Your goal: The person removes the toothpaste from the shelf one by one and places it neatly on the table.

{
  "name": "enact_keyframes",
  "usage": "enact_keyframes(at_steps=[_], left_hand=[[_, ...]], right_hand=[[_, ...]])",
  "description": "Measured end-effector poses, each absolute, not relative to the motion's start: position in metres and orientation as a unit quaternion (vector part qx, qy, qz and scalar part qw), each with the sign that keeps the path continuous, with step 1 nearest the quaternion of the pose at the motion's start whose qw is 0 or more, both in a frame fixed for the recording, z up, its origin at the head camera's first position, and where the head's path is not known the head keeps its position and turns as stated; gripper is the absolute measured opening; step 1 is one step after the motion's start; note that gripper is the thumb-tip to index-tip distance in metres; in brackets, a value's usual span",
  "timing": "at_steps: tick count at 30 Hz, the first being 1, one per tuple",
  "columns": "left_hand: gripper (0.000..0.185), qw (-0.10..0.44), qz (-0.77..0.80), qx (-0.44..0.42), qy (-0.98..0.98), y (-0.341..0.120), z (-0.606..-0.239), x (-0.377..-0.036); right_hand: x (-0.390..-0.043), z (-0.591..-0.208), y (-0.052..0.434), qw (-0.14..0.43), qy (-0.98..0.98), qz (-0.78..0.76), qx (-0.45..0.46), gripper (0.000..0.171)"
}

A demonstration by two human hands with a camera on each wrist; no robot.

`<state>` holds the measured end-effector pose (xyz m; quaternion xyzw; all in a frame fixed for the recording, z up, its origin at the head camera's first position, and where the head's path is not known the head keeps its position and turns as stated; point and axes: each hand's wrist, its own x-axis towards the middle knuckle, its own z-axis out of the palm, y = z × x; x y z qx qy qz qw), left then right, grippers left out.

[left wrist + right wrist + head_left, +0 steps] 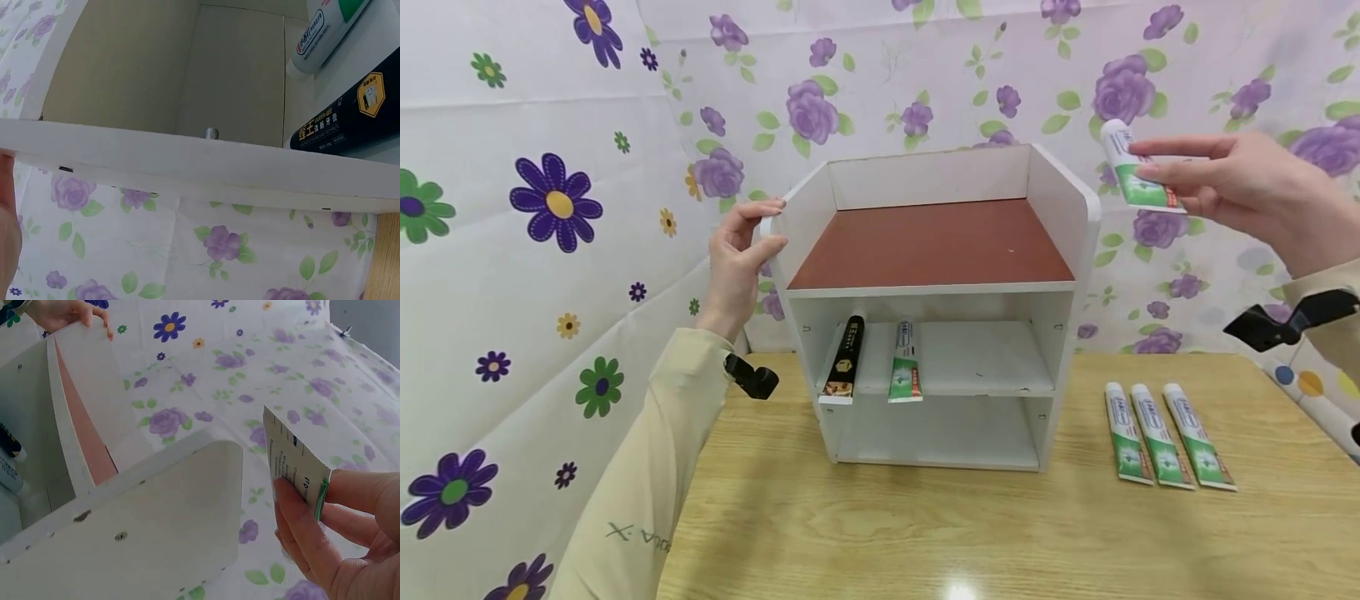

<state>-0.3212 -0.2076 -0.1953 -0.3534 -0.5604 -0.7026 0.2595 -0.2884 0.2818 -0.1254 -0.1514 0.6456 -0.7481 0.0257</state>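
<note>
head view: the right hand (1232,179) pinches a green-and-white toothpaste tube (1131,171) between thumb and straight fingers, held up in the air to the right of the white shelf unit (1060,208). the left hand (741,258) grips the unit's left top edge, fingers curled over it. a black tube (844,358) and a green one (905,362) already lie on the middle shelf; three more tubes (1165,433) wait on the wooden table (925,533), so the shelving looks under halfway done.
</note>
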Motion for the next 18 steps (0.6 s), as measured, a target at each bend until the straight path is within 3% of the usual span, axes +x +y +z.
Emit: enact_keyframes(at_steps=[8, 18], left_hand=[[0.028, 0.271, -0.695, -0.355, -0.564, -0.203, -0.195, -0.324], [0.029, 0.258, -0.707, -0.354, -0.555, -0.202, -0.194, -0.324]], right_hand=[[-0.289, -0.159, 0.324, 0.006, 0.703, -0.702, -0.116, 0.034], [-0.293, -0.2, 0.361, 0.026, 0.758, -0.646, -0.093, 0.037]])
